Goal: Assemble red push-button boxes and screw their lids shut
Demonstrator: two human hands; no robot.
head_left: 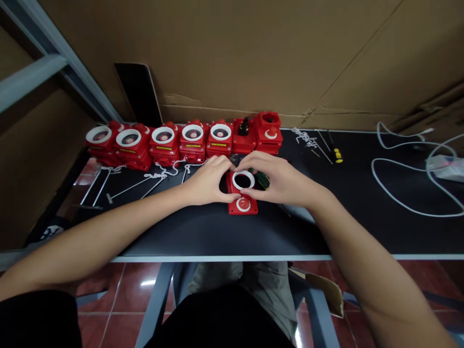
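Note:
A white ring (235, 181) with a dark middle sits on a red cover (232, 210) lying on the black table near its front. A round red part in a white collar (243, 204) is on the cover's near end. My left hand (208, 182) is curved round the ring's left side, thumb at its near edge and fingers at the far edge. From the right, my right hand (273, 179) holds the ring the same way, its fingertips close to the left ones. Under my right hand shows part of a green-handled tool (263, 180).
Several red boxes with white rings (193, 140) stand in a row at the back. Metal rods with white cord (136, 187) lie at left. Black-and-yellow screwdrivers (338, 154) and a looped white cable (386, 203) are at right. A cardboard wall (246, 58) rises behind the table (210, 234).

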